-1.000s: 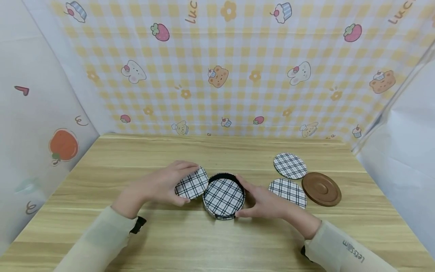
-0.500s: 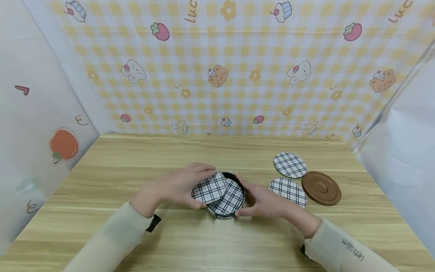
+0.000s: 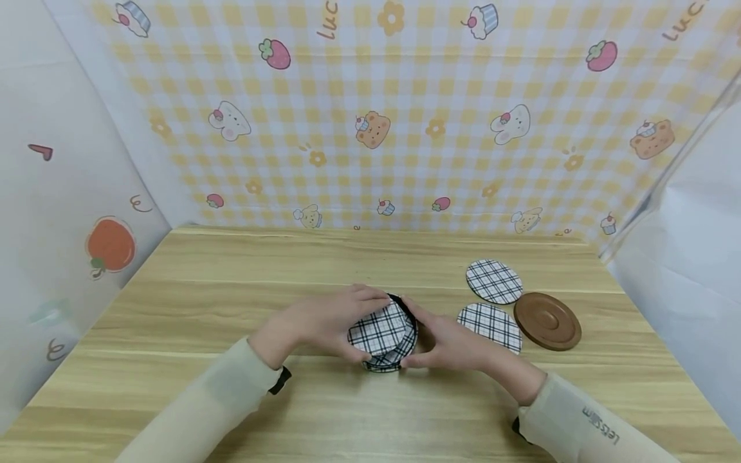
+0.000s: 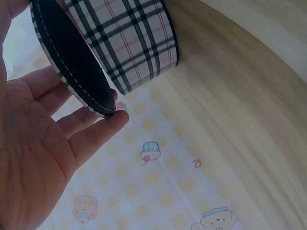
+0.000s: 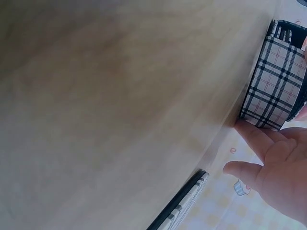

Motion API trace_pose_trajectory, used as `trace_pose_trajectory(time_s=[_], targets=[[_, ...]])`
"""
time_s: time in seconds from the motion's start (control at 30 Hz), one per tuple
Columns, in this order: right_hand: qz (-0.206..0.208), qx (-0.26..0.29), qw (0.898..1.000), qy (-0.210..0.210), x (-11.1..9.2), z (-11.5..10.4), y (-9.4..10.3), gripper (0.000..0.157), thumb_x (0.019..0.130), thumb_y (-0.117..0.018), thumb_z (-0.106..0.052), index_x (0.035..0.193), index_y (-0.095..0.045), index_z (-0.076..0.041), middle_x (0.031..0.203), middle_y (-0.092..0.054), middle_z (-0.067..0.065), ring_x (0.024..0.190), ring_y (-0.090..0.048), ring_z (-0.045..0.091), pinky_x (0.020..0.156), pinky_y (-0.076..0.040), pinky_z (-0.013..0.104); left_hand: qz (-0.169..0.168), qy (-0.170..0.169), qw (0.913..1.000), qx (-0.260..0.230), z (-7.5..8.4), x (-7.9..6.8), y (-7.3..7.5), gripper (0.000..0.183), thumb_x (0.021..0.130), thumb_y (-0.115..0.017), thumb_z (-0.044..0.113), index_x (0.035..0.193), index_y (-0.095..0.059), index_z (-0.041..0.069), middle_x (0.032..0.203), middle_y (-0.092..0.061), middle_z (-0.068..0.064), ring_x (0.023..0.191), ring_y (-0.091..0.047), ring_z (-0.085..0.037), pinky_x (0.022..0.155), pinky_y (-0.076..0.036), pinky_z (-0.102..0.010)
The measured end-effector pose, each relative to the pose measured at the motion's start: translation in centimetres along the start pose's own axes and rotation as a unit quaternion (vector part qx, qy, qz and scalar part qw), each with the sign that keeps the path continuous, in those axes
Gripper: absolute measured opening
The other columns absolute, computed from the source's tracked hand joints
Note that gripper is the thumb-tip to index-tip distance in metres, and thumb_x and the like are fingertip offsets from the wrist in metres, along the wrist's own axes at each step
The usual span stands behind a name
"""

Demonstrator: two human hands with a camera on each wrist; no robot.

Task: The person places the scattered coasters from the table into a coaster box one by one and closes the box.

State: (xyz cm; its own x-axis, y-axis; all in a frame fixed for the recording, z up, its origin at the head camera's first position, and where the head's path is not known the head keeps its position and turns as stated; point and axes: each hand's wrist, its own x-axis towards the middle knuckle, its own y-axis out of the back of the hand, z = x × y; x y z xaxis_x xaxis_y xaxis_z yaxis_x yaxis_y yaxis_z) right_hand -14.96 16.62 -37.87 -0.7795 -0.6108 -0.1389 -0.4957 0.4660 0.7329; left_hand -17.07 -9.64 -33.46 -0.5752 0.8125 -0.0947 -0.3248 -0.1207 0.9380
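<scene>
Pinching plaid coaster (image 3: 379,331) by its edges between thumb and fingers of left hand (image 3: 332,321), tilted over the mouth of round holder (image 4: 134,43) and off-centre to the left; gripping holder, upright on table (image 3: 249,257), at its right side between thumb and fingers of right hand (image 3: 448,343). Judged to be at the loading step, coaster not yet seated, with far coaster (image 3: 494,281), near coaster (image 3: 492,326) and brown disc (image 3: 547,321) lying off to the right. Next, would likely need to level coaster, centre it inside the rim, and release without jarring holder.
</scene>
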Motion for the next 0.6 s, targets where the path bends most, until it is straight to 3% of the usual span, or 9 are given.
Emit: trace_pose_trajectory(time_s=[0.4, 0.6], targets=[[0.0, -0.007, 1.0, 0.001, -0.2, -0.1, 0.0, 0.11, 0.084, -0.074, -0.05, 0.16, -0.008, -0.007, 0.16, -0.029, 0.021, 0.141, -0.041, 0.036, 0.116, -0.034, 0.054, -0.019, -0.012, 0.9986, 0.049, 0.4, 1.0, -0.5, 0.094, 0.081, -0.074, 0.049, 0.154, -0.034, 0.005, 0.158, -0.038, -0.007, 0.146, -0.035, -0.026, 0.116, -0.039, -0.04], [-0.004, -0.008, 1.0, 0.005, -0.2, -0.2, 0.0, 0.109, 0.085, -0.074, -0.05, 0.16, -0.008, -0.007, 0.161, -0.027, 0.02, 0.143, -0.039, 0.036, 0.117, -0.033, 0.054, -0.02, -0.021, 0.9992, 0.029, 0.4, 1.2, -0.8, 0.091, 0.081, -0.075, 0.044, 0.153, -0.035, 0.003, 0.159, -0.036, -0.009, 0.148, -0.031, -0.03, 0.12, -0.034, -0.043]])
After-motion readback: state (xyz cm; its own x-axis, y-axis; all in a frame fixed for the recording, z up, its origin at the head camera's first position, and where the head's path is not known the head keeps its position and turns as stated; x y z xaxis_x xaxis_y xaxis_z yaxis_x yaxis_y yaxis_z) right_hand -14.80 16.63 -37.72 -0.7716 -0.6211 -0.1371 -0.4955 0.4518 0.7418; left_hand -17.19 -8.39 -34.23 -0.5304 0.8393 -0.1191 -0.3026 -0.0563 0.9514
